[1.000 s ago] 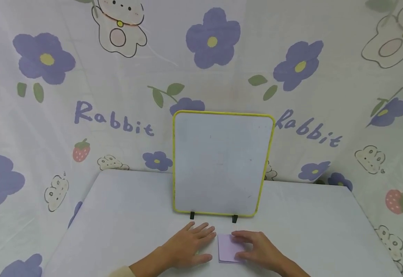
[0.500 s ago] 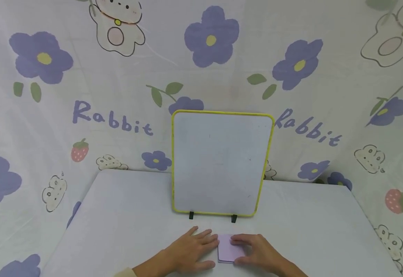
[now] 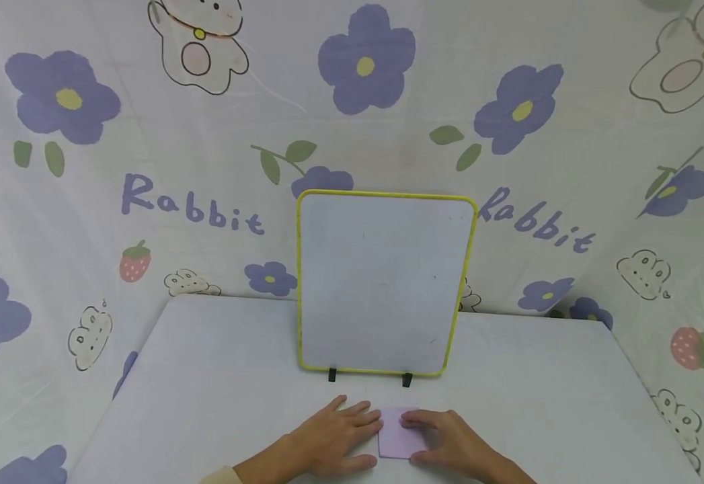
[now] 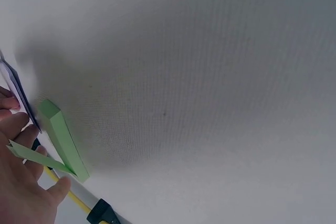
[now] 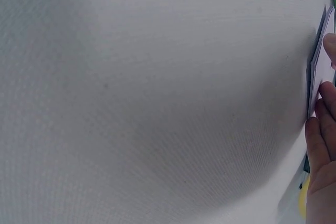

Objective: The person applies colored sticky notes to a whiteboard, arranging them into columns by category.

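Observation:
In the head view, a light purple square pad of notes (image 3: 390, 441) lies on the white table between the two hands. My right hand (image 3: 457, 445) pinches it, fingertips on its top and thumb at the near edge. My left hand (image 3: 335, 440) is spread flat with fairly straight fingers, its fingertips touching the pad's left edge. In the left wrist view, a green pad of notes (image 4: 62, 137) sits under that palm, one sheet bent up toward the fingers. From above, the left hand hides it. A dark underside shows below the purple pad (image 5: 316, 59) in the right wrist view.
A whiteboard (image 3: 382, 289) with a yellow frame stands upright behind the hands on small black feet (image 3: 332, 375). The white table (image 3: 218, 363) reaches back to a hanging cloth (image 3: 206, 154) printed with flowers and rabbits.
My left hand has slid slightly right until its fingers meet the purple pad. The right hand stays almost in place on the pad. The head view has shifted a little.

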Demonstrator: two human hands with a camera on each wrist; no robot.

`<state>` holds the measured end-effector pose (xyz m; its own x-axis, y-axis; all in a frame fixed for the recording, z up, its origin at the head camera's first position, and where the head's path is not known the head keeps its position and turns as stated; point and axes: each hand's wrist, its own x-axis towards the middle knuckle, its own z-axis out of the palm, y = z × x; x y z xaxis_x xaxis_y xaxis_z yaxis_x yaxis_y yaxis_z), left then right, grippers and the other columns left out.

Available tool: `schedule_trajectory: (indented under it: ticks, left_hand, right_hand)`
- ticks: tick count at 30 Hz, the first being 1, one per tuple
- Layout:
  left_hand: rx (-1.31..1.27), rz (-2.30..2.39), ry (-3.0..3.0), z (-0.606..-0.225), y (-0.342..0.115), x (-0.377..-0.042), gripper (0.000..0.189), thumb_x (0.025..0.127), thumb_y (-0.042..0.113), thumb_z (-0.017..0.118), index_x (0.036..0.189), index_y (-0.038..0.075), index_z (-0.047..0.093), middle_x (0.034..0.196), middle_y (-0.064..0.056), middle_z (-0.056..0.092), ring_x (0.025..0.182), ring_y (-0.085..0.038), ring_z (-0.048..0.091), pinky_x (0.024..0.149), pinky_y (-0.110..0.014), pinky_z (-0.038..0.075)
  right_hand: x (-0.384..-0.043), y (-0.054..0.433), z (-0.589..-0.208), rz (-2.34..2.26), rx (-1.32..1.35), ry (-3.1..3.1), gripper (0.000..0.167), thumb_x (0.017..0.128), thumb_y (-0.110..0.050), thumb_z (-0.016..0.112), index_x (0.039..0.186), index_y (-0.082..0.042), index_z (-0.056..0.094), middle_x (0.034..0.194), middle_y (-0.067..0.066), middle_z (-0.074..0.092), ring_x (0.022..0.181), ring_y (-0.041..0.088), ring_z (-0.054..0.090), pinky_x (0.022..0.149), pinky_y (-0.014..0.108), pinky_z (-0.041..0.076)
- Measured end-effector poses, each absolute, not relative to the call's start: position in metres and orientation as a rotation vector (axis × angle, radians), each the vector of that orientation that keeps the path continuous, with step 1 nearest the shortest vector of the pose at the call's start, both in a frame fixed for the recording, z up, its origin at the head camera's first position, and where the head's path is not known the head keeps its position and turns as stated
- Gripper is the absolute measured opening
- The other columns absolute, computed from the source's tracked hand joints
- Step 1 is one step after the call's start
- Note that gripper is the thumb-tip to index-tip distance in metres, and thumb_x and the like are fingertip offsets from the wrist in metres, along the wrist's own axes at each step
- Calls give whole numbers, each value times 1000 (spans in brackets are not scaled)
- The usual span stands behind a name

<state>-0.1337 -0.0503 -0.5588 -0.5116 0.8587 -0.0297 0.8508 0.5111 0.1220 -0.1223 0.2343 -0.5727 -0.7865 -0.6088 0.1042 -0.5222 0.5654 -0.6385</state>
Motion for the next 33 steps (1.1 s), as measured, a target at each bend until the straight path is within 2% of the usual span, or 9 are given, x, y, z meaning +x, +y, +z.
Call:
schedule_trajectory:
  ticks: [19,25,28,33]
  left_hand:
    - [1474,137,2636,-560,-50,-134,63,103,57,32,149,17,48,153,3,45,142,-18,39,110,-50,36]
    - [1478,132,2640,-557,-51,-134,62,103,56,34,149,17,48,153,2,45,142,-19,40,110,-50,36]
    - [1477,130,2638,-558,-51,-134,62,103,56,34,149,16,48,153,2,45,142,-19,39,110,-50,36]
    - [1463,127,2634,-561,-50,-134,64,103,56,32,150,16,46,155,2,42,143,-19,38,111,-50,36]
  right_hand:
    - [-118,232,-568,-980,-996,2680,53,73,-15,86,122,-5,69,118,1,72,117,17,63,97,36,50]
    - [-119,232,-566,-972,-981,2651,49,78,-16,83,123,-4,68,120,3,71,119,17,62,98,35,50]
    - [-120,232,-565,-966,-972,2629,45,81,-18,81,122,-4,69,121,4,71,119,19,62,98,37,50]
    - [-124,233,-565,-968,-905,2551,24,90,-22,73,111,-11,77,124,4,69,121,23,62,101,42,48]
